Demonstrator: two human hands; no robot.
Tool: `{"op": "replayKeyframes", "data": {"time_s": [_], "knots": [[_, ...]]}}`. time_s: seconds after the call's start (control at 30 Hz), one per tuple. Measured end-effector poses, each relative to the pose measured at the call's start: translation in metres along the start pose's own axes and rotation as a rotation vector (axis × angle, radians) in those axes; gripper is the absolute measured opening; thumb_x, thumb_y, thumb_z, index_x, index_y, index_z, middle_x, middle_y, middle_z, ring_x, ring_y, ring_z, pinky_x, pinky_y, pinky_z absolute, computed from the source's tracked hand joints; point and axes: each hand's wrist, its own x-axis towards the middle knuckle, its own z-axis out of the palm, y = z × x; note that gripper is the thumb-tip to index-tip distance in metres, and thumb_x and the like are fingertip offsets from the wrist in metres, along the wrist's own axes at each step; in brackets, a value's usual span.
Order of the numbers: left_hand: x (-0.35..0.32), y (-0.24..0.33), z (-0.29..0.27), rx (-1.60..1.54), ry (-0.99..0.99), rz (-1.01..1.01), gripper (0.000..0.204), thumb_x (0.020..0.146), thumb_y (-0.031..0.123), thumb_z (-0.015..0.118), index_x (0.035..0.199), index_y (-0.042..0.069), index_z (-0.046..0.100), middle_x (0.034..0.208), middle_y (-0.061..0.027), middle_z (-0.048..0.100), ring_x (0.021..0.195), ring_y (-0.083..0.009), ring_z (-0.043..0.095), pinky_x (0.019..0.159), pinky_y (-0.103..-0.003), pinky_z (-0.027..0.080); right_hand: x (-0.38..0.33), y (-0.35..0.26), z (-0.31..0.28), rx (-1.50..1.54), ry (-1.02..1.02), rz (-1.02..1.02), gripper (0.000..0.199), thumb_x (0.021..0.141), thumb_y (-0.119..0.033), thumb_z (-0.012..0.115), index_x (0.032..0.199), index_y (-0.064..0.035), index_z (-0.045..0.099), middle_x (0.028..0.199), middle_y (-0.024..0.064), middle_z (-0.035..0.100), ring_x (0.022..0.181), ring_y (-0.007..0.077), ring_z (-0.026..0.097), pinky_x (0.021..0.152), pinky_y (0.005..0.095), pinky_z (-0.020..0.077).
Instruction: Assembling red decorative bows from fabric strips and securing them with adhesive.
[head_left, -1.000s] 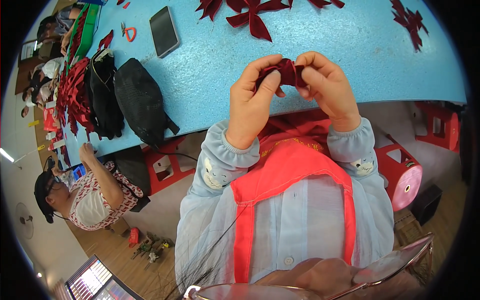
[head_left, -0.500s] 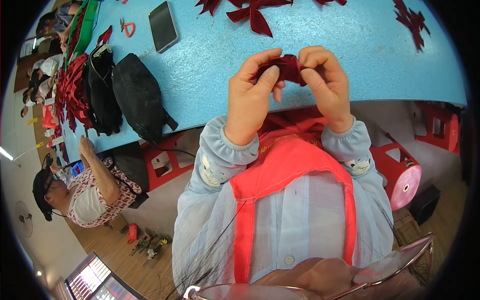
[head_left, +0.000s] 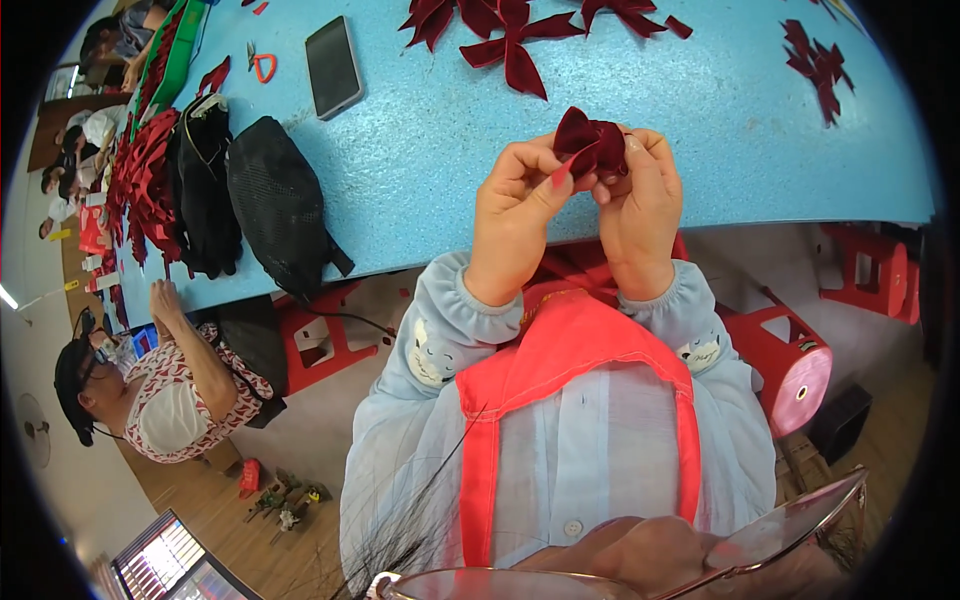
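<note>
A dark red velvet bow [head_left: 600, 143] is held up over the front edge of the blue table [head_left: 430, 190], pinched between both hands. My left hand [head_left: 520, 205] grips its left side, the thumb pressed on a loop. My right hand [head_left: 645, 205] has its fingers closed on the bow's right side. The fingertips of both hands nearly meet below the middle of the bow, and they hide part of it. Beyond my hands lie several dark red velvet bows [head_left: 515, 45], with another pile of bows [head_left: 820, 70] at the far right.
On the left are a phone [head_left: 334, 68], red-handled snips [head_left: 263, 67], a black mesh pouch [head_left: 275, 195], a black bag [head_left: 207, 185] and a heap of red ribbon pieces [head_left: 150, 190]. A co-worker [head_left: 175, 385] sits at the left. Red stools [head_left: 780, 350] stand below the table.
The ribbon piece has been turned and raised, its loops now standing up. My hands have drawn closer together, and my view has shifted slightly.
</note>
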Motion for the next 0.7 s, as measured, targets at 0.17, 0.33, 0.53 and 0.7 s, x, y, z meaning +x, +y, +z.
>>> {"op": "replayKeyframes", "data": {"time_s": [0.17, 0.33, 0.53, 0.7], "knots": [[-0.002, 0.018, 0.000, -0.273, 0.092, -0.212, 0.010, 0.085, -0.001, 0.051, 0.095, 0.001, 0.047, 0.107, -0.0136, 0.055, 0.094, -0.0180, 0.057, 0.086, -0.036, 0.049, 0.007, -0.005, -0.006, -0.479, -0.157, -0.434, 0.008, 0.085, 0.003, 0.046, 0.090, -0.0040, 0.045, 0.094, 0.0066, 0.056, 0.068, 0.0064, 0.048, 0.054, 0.0192, 0.0371], [-0.001, 0.023, -0.001, -0.320, 0.083, -0.250, 0.009, 0.084, -0.002, 0.048, 0.092, 0.001, 0.046, 0.106, -0.0157, 0.056, 0.091, -0.0169, 0.057, 0.086, -0.037, 0.048, 0.007, -0.014, -0.012, -0.819, -0.363, -0.723, 0.016, 0.081, 0.007, 0.052, 0.090, -0.0041, 0.046, 0.090, 0.0059, 0.056, 0.069, 0.0057, 0.047, 0.058, 0.0184, 0.0385], [0.000, 0.018, 0.005, -0.065, -0.021, -0.069, 0.006, 0.084, -0.001, 0.046, 0.088, 0.002, 0.044, 0.100, -0.0144, 0.057, 0.089, -0.0163, 0.057, 0.085, -0.036, 0.048, 0.007, -0.010, -0.005, -0.504, -0.198, -0.584, 0.017, 0.079, 0.009, 0.054, 0.088, -0.0036, 0.048, 0.089, 0.0059, 0.056, 0.071, 0.0072, 0.049, 0.062, 0.0192, 0.0407], [0.004, 0.030, 0.001, -0.179, 0.060, -0.253, 0.016, 0.086, 0.001, 0.050, 0.101, 0.000, 0.046, 0.103, -0.0129, 0.057, 0.092, -0.0180, 0.057, 0.086, -0.035, 0.047, 0.007, -0.019, -0.009, -0.846, -0.352, -0.846, 0.019, 0.079, 0.011, 0.053, 0.091, -0.0019, 0.046, 0.094, 0.0106, 0.055, 0.070, 0.0122, 0.051, 0.061, 0.0222, 0.0444]]}}
